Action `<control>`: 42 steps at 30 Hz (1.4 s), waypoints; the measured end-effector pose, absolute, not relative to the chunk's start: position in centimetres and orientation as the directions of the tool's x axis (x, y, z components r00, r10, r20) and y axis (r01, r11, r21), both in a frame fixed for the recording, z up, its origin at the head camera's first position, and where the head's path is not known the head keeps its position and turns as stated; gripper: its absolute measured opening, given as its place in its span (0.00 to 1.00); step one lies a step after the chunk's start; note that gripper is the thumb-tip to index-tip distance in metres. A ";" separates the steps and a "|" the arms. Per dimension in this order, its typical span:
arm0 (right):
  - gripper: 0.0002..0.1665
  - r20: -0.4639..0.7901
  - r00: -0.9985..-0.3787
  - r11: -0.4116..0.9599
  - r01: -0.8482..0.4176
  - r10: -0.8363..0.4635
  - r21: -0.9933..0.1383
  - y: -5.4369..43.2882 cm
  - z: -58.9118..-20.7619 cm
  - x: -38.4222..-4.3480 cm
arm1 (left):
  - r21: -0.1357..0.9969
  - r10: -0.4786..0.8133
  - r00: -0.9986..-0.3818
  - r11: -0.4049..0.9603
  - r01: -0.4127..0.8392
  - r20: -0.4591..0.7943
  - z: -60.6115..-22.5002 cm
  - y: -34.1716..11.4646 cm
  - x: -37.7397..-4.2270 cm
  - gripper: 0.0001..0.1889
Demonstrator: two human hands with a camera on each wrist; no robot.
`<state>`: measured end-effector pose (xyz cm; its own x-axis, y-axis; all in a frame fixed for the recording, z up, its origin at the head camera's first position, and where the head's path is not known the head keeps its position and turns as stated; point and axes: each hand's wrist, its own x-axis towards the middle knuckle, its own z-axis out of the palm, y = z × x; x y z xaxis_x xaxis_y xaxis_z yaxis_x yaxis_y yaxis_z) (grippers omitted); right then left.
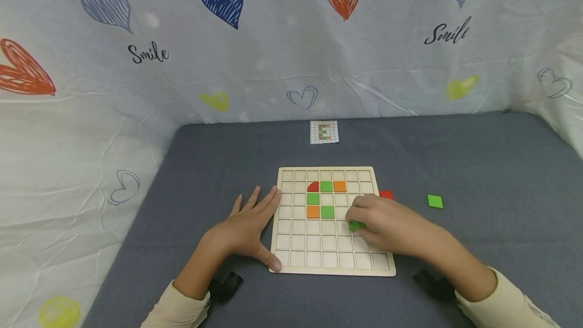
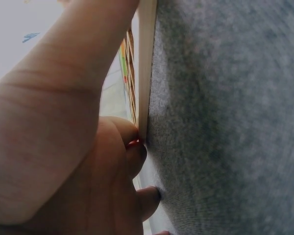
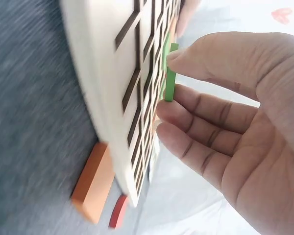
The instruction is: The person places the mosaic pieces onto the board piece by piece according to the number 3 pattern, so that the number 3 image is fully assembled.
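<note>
Right hand [image 1: 387, 222] pinches the green tile [image 1: 356, 226] in its fingers, over the board [image 1: 314, 258], right of the lowest inset green [image 1: 327, 212]; left hand [image 1: 246, 229], farther from it, touches the left edge, fingers spread

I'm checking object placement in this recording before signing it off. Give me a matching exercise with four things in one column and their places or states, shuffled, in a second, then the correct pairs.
Things
1. Left hand
2. Right hand
3. Printed pattern card
4. Red quarter-circle tile

Places or states
A. Pinching a green tile
B. Set in a cell of the wooden grid board
C. Fingers spread, at the board's left edge
D. On the grey tablecloth, beyond the board's far edge

Pairs
1-C; 2-A; 3-D; 4-B
</note>
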<state>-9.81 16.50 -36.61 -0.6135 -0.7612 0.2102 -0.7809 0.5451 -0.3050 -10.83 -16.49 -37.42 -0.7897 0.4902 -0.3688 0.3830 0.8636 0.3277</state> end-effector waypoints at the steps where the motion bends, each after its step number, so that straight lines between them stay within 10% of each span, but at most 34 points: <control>1: 0.14 0.213 -0.608 0.540 -0.785 -0.765 -0.304 16.3 -36.6 -9.9 | 0.328 0.490 -0.790 0.863 0.384 -0.368 -37.4 -16.5 -10.8 0.81; 42: 0.09 0.147 -0.488 0.456 -0.866 -0.860 -0.204 8.8 -36.8 -11.2 | 0.346 0.501 -0.790 0.855 0.387 -0.354 -37.1 -16.6 -10.7 0.80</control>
